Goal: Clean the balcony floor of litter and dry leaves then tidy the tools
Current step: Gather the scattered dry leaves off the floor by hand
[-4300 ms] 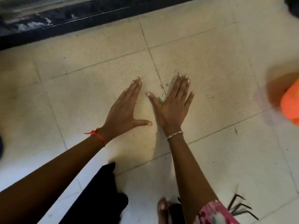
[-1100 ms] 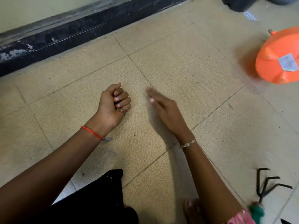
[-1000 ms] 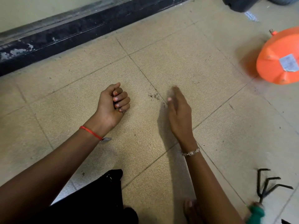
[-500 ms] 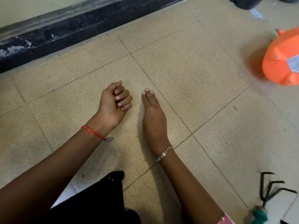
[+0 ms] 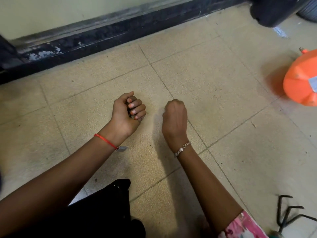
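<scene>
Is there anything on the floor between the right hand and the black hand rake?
Nothing visible: only bare tiles lie between the right hand and the rake. The orange container sits apart.

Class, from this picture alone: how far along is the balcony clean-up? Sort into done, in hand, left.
Done: the floor tiles in view show only fine specks, no leaves. In hand: the left hand grips dark bits; the right hand curls its fingers at the floor, contents hidden. Left: discard what is held, tidy the hand rake lying on the floor.
</scene>
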A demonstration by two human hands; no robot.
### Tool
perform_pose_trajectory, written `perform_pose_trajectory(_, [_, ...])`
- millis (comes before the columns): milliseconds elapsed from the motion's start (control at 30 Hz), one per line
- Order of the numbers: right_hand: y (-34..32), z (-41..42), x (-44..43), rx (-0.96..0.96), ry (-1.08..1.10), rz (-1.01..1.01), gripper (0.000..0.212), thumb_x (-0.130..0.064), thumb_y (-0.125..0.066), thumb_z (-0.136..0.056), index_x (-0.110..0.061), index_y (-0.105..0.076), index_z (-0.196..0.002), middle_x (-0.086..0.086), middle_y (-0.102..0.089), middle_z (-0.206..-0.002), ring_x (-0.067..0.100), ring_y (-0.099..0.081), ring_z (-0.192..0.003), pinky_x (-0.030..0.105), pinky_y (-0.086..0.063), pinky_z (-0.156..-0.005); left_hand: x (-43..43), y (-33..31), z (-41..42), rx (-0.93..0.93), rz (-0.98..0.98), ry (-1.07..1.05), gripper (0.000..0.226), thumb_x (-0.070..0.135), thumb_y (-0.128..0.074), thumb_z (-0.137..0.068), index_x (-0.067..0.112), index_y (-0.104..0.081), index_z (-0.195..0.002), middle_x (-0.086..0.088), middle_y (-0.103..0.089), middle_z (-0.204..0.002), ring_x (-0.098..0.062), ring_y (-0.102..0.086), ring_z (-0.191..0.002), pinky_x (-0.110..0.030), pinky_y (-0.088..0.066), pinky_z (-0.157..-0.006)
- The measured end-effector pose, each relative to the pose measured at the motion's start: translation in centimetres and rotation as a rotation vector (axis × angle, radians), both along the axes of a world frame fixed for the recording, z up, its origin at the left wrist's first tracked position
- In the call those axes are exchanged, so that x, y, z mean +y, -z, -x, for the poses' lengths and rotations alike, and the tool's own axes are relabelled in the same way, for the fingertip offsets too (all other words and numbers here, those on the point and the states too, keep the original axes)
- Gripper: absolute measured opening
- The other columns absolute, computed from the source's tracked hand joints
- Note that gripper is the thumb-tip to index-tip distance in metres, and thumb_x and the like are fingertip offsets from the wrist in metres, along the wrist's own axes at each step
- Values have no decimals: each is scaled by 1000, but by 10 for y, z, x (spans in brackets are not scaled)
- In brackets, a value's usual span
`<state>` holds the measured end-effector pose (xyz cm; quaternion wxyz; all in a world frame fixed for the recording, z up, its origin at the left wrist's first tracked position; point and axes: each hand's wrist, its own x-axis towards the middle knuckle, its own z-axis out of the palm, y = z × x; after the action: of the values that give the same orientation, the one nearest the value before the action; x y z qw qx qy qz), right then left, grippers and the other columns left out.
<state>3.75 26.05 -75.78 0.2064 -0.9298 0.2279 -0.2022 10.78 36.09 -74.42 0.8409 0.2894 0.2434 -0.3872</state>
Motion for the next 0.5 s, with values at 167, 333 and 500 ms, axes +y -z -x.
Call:
perform_pose_trajectory(167, [-45, -36, -7, -14, 73, -1249, 14, 12, -69, -70, 0, -71, -78, 8, -70, -74, 10, -65, -67, 16, -55, -70, 11, -17, -10, 61, 37, -257, 44, 14, -36, -95, 10, -49, -53, -1, -48, -51, -12, -45, -38, -16, -36, -39])
perform_pose_trajectory(333, [-76, -64, 27, 8, -304, -1121, 20, 7, -65, -79, -7, -74, -91, 3, -73, -88, 6, -68, -84, 11, -51, -76, 19, -29, -32, 63, 158, -408, 44, 18, -34, -96, 1, -70, -75, -14, -72, -83, -25, -72, -71, -28, -57, -74])
perform_pose_trajectory(500, [-102, -93, 63, -26, -384, -874, 17, 6, -75, -68, -9, -74, -76, 3, -71, -80, 10, -67, -74, 20, -54, -73, 28, -50, -48, 137, 255, -496, 33, 19, -38, -98, 5, -65, -87, -11, -70, -76, -22, -71, -65, -31, -58, -55])
